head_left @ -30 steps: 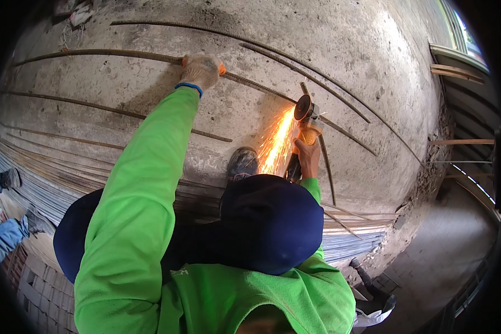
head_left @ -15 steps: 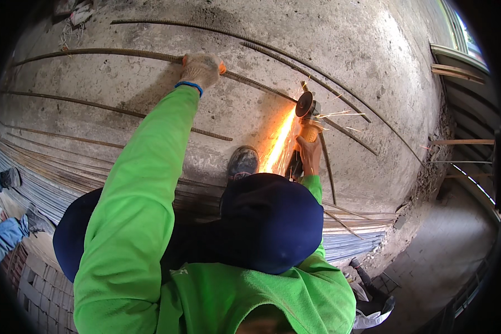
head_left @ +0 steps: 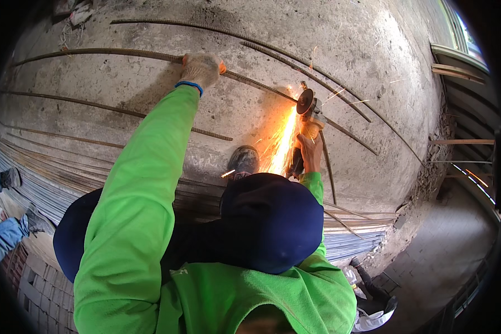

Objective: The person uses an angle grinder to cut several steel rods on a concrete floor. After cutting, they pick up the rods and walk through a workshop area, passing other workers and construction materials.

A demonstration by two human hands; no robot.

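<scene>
Around the grinder (head_left: 312,123), I see loose rods (head_left: 306,73) lying above it, a boot (head_left: 244,158) to its lower left, and sparks (head_left: 283,147) streaming down between. The gloved left hand (head_left: 202,71) curls its fingers around a rod (head_left: 256,85) reaching from the left to the grinder's disc (head_left: 305,102); the right hand (head_left: 312,151) wraps the grinder's body, some fingers hidden from me. Bare floor (head_left: 392,80) opens to the grinder's upper right, bounded farther right by a crumbled edge (head_left: 427,175).
</scene>
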